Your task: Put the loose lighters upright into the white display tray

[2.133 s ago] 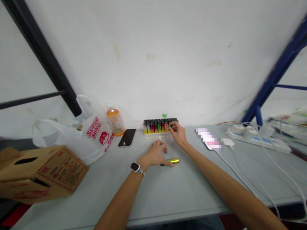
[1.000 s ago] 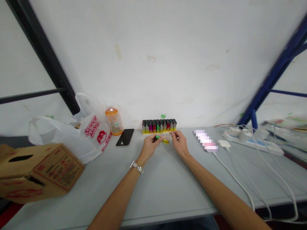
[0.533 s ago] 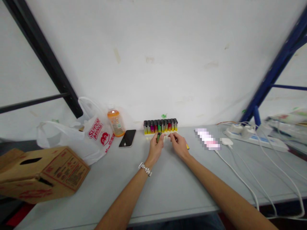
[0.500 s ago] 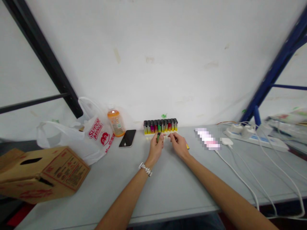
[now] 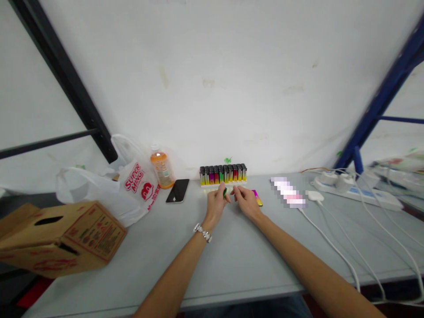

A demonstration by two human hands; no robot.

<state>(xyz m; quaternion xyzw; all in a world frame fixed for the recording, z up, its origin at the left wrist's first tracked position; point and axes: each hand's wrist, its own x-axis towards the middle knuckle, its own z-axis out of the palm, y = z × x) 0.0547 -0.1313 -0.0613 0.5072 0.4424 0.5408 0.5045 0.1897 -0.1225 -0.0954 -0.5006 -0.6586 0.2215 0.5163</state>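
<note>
My left hand (image 5: 215, 205), with a silver bracelet at its wrist, is closed around a small green lighter (image 5: 225, 192); the hand covers most of it. Close beside it on the right, my right hand (image 5: 246, 202) has its fingers curled together, and whatever may be between them is too small to make out. Behind both hands, a pale tray (image 5: 206, 185) holds rows of upright black-topped lighters (image 5: 221, 176) in several colours. Partly hidden by my right hand, a flat purple and yellow piece (image 5: 257, 198) lies on the table.
To the left are a dark phone (image 5: 178, 191), an orange drink bottle (image 5: 162, 168), a white plastic bag (image 5: 132, 194) and a cardboard box (image 5: 76, 238). On the right lie a blurred-out phone (image 5: 287, 192), a white charger (image 5: 314, 196) with cables and a power strip (image 5: 371, 194).
The green lighter has tilted in my left hand. My right hand has shifted slightly, and more of the purple and yellow piece shows beside it. The view has moved a little.
</note>
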